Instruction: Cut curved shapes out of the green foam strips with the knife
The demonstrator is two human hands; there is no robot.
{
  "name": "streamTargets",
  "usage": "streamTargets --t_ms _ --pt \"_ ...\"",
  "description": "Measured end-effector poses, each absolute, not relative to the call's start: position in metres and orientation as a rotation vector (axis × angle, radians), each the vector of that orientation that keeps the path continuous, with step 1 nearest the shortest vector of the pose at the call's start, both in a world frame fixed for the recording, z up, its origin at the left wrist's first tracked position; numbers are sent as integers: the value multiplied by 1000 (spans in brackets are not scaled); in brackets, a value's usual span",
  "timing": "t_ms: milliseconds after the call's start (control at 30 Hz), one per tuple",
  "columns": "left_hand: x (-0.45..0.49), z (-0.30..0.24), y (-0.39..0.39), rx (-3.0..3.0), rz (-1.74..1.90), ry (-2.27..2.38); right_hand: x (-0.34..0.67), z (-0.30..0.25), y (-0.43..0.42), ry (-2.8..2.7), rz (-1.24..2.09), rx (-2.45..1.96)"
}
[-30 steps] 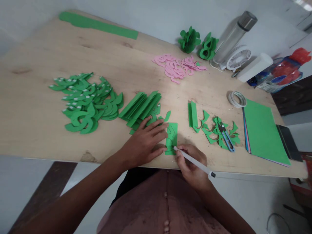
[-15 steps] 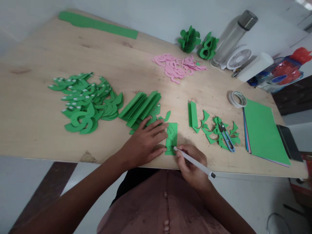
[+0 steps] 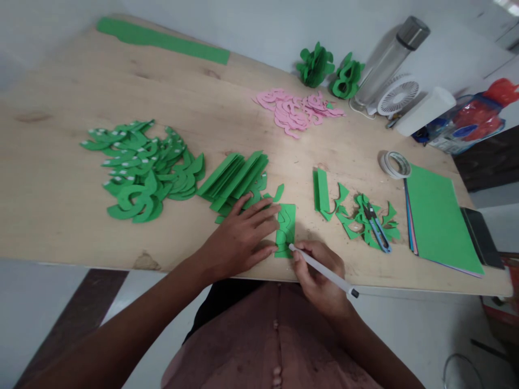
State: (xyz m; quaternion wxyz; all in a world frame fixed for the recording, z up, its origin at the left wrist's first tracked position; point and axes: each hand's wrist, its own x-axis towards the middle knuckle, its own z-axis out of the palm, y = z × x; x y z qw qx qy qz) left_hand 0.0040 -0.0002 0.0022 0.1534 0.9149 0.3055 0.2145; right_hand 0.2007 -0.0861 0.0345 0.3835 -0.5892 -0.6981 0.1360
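A small green paper rectangle (image 3: 287, 229) with curved pen lines on it lies near the table's front edge. My left hand (image 3: 242, 235) rests flat with fingers spread, its fingertips on the paper's left side. In my right hand (image 3: 322, 270) is a white pen (image 3: 324, 269), its tip at the paper's lower right and its dark end pointing toward me. Just beyond my left hand are folded green paper strips (image 3: 235, 178). To the left lies a heap of cut green paper shapes (image 3: 141, 170), several with white tabs.
Thread snips (image 3: 378, 229) lie on green scraps (image 3: 352, 221) beside a folded strip (image 3: 321, 190). Farther right are tape rolls (image 3: 394, 164) and a stack of coloured paper (image 3: 441, 221). Pink cutouts (image 3: 294, 111), a bottle (image 3: 383, 67) and a small fan (image 3: 398, 96) stand or lie toward the wall.
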Motion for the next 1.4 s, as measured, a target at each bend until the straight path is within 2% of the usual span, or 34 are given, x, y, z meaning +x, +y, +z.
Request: streamTargets --t_ms 1400 --pt "4 4 0 2613 592 879 200 35 -87 -1787 335 -1525"
